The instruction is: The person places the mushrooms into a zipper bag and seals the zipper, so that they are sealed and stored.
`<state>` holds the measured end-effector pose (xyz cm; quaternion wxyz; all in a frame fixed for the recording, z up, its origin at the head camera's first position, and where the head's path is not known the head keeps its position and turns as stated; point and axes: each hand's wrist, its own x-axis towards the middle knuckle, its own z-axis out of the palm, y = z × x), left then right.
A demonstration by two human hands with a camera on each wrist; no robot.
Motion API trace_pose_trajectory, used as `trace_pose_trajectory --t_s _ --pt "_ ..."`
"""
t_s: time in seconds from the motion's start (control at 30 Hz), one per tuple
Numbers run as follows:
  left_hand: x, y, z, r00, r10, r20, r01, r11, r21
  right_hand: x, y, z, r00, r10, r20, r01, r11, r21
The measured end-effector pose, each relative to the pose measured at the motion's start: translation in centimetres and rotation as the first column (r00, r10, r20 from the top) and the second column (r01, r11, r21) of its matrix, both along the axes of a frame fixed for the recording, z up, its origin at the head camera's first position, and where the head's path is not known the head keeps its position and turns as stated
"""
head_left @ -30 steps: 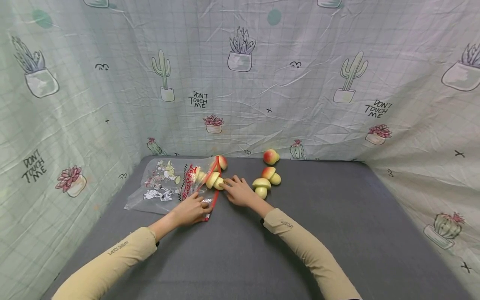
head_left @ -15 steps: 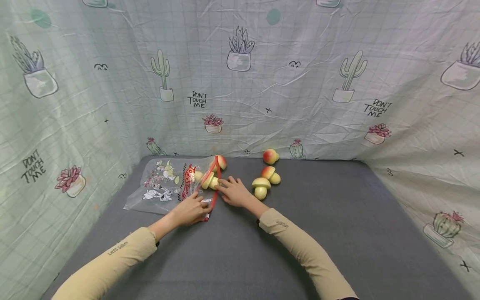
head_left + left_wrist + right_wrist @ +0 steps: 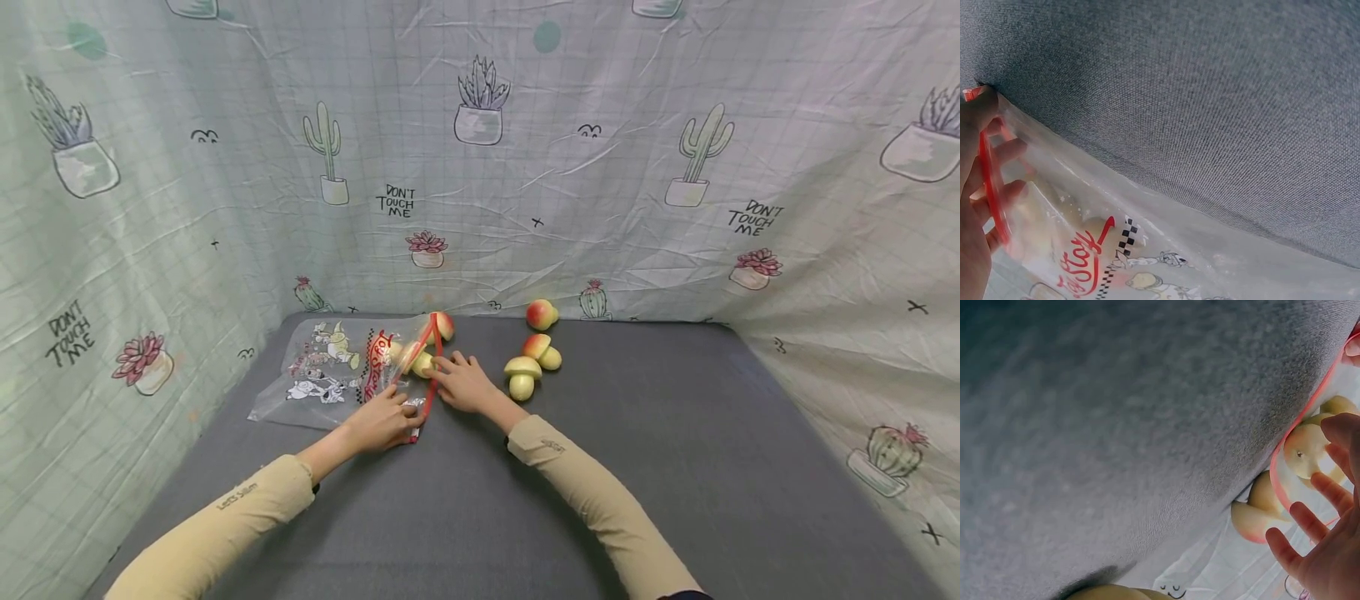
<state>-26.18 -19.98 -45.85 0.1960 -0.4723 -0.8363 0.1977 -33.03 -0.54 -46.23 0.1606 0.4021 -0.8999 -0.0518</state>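
A clear plastic zip bag with a red-edged mouth and cartoon print lies on the left of the table. My left hand grips the near side of that mouth, its fingers reaching inside the red edge. Just within the opening lies a pale yellow toy mushroom, its stem toward me on the right. The spread, nearly straight fingers of my right hand touch the stem end. Deeper inside, another toy mushroom shows through the plastic.
A red-capped toy mushroom sits at the far side of the bag's mouth, partly behind it. To the right stand two red-yellow mushrooms and a pale green-capped one. A printed curtain borders the dark grey table.
The right hand has moved left, and the pale mushroom has slid further into the bag's mouth. My left hand has kept its place on the edge.
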Motion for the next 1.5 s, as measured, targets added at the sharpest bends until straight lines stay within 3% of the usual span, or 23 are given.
trace_pose_trajectory --t_s 0.17,0.33,0.63,0.87,1.03,1.27,1.5 --pt "-0.1 0.0 -0.1 1.000 0.002 0.004 -0.002 1.000 0.007 -0.2 -0.4 -0.1 1.000 0.008 -0.005 -0.008 1.000 -0.011" --pt "-0.2 0.0 0.0 0.999 -0.026 -0.033 0.026 1.000 0.005 -0.3 -1.0 -0.2 1.000 0.001 -0.006 -0.002 1.000 -0.014" --pt "0.1 0.0 0.4 0.999 -0.032 -0.022 0.032 0.999 -0.022 -0.1 -2.3 -0.2 0.998 -0.038 -0.044 0.041 0.997 0.063" --pt "0.0 -0.2 0.6 0.999 -0.047 0.003 0.047 0.996 0.076 -0.2 -3.0 -0.1 0.997 -0.060 -0.043 0.063 0.996 0.067" --pt "-0.4 -0.8 1.3 1.000 -0.007 -0.007 0.008 0.995 0.100 -0.4 -3.3 0.2 0.996 -0.088 -0.014 0.089 0.989 0.116" --pt "-0.7 -1.6 2.6 0.997 0.072 0.001 -0.071 0.982 0.173 -0.7 -3.6 0.5 0.994 -0.105 -0.036 0.109 0.982 0.157" --pt "-1.0 -2.1 2.3 0.996 0.094 -0.006 -0.091 0.973 0.212 -0.9 -3.7 0.6 0.991 -0.123 0.045 0.113 0.978 0.177"
